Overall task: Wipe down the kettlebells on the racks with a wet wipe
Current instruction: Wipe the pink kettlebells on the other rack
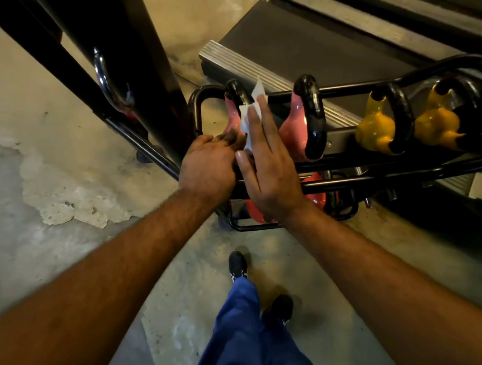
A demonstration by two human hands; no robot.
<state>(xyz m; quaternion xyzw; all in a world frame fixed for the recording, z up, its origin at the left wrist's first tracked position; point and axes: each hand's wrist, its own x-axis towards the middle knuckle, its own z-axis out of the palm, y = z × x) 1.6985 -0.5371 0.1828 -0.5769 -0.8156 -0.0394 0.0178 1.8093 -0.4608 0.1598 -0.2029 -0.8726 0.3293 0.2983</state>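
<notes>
At rack's left end (197, 111), right hand (270, 169), wipe (248, 119) flat on pink kettlebell (231, 117).

Crumpled white wet wipe (249, 116) against leftmost pink kettlebell (234, 117), top rack (370, 86).

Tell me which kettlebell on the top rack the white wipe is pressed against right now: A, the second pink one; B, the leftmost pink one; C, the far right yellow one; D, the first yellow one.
B: the right hand lies flat with straight fingers, pressing the white wipe against the leftmost pink kettlebell, while the left hand rests at that kettlebell's side.
</notes>
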